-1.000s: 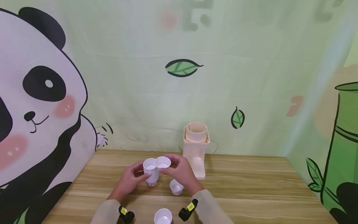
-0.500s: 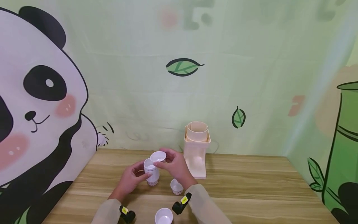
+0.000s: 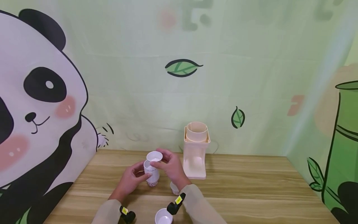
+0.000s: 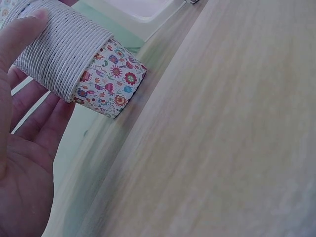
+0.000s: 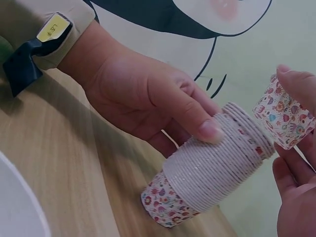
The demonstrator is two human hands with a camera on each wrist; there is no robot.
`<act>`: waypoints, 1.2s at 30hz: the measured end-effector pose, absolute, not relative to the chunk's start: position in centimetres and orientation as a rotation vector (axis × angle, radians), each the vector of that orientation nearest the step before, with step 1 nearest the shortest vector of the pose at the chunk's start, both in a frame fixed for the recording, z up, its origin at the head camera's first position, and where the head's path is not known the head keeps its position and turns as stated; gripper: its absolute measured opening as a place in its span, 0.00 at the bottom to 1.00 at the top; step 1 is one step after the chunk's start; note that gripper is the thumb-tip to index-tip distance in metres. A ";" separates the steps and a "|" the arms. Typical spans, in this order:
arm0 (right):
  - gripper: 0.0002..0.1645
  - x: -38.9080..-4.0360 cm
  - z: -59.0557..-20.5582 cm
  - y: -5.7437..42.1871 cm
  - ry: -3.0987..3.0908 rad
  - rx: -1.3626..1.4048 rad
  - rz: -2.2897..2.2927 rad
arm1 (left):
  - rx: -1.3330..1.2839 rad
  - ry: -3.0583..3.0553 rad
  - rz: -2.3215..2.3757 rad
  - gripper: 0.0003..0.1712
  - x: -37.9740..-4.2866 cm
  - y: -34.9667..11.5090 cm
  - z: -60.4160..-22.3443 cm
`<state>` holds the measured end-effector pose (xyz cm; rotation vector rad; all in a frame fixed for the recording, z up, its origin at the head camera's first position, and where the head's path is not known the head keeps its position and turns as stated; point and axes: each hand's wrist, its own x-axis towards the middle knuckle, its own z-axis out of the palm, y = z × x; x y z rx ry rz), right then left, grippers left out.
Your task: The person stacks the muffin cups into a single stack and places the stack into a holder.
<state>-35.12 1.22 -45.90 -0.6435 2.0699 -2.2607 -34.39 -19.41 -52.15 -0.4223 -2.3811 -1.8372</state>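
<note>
A tall stack of nested paper cups [image 3: 152, 179] stands upright on the table, white-rimmed with a floral print at the base. My left hand [image 3: 129, 180] grips it from the left, thumb in front; the left wrist view shows the ridged rims of the stack [image 4: 64, 49] under that thumb. Just above the stack's mouth, my right hand [image 3: 174, 169] pinches a single paper cup [image 3: 154, 156] between thumb and fingers. In the right wrist view this floral cup [image 5: 285, 116] is close to the top of the stack; whether they touch I cannot tell.
One paper cup [image 3: 174, 188] stands partly hidden behind the right forearm. Another paper cup [image 3: 163, 217] stands at the near edge of view. Toward the back of the wooden table [image 3: 251, 189] is a pale pink plastic stand [image 3: 195, 158] with a round tube on top. A printed backdrop hangs behind.
My right hand has brought the single cup up and leftward, from beside the stack's rim to over its mouth. The left hand and stack have stayed in place.
</note>
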 end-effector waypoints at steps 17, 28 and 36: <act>0.31 -34.9 -46.1 0.2 2.125 -0.540 -2.215 | -0.402 -2.394 -1.817 0.34 -34.4 -19.4 -52.1; 0.30 -35.3 -47.0 -0.1 2.141 -0.576 -2.148 | -0.422 -2.386 -1.835 0.32 -34.2 -19.5 -52.0; 0.29 -35.3 -47.4 -0.1 2.162 -0.593 -2.123 | -0.414 -2.404 -1.825 0.31 -34.2 -19.6 -51.9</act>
